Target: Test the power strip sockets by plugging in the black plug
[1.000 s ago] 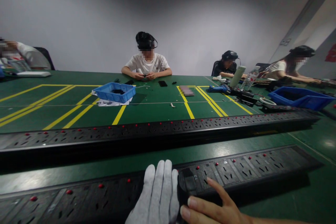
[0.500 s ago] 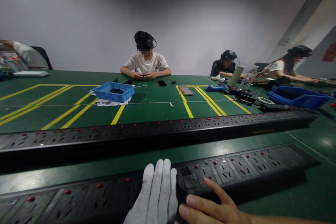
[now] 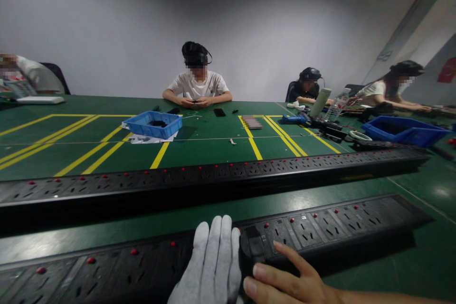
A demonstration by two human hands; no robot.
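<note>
Black, red-dotted socket strip (image 3: 320,232), white glove (image 3: 213,266), yellow-lined green table (image 3: 199,148)

Your green table (image 3: 199,152) | lower frame, before you: near black socket strip (image 3: 329,228) | below centre: far black socket strip (image 3: 213,172) | left of centre: white paper (image 3: 143,139) under blue tray (image 3: 153,130) | right side: blue bin (image 3: 418,137)

The nearer black socket strip (image 3: 322,228) (red-dotted) lies face up, aslant.

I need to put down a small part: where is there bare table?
Bare table lies between the far socket strip and the near socket strip, also left of the blue tray. It is crowded around the bottle and bin, and on the near strip by the left hand and right hand.
</note>
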